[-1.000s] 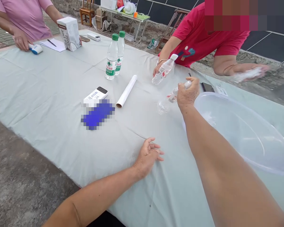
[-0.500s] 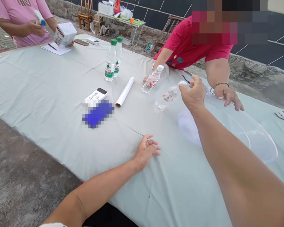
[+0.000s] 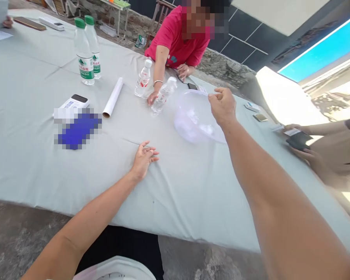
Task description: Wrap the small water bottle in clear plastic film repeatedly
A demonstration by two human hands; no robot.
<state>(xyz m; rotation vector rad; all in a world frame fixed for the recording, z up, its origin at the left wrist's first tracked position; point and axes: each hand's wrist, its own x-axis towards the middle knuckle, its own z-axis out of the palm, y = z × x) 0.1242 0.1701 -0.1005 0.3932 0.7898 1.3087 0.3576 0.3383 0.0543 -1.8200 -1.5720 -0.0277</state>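
Observation:
My right hand (image 3: 224,104) is closed in a pinch at the rim of a translucent plastic basin (image 3: 189,132), which is blurred. The far side of that basin is partly hidden behind my hand and forearm. My left hand (image 3: 144,160) rests on the tablecloth with its fingers apart, holding nothing. Beyond it, a water bottle with a white cap (image 3: 164,94) leans a little, and a co-worker's hand (image 3: 153,98) is at its side. Another white-capped water bottle (image 3: 142,79) stands just left of it.
Two green-capped bottles (image 3: 84,58) and a white paper roll (image 3: 113,97) are on the left. Nearer lie a white device (image 3: 74,103) and a blurred-out blue item (image 3: 78,130). A co-worker in red (image 3: 175,35) leans over the far edge; another person's hands (image 3: 301,140) hold something dark.
The view has swung right. My right hand has left the bottle cap and is now at the basin's rim. The bottle that was tipped over is more upright beside the co-worker's hand.

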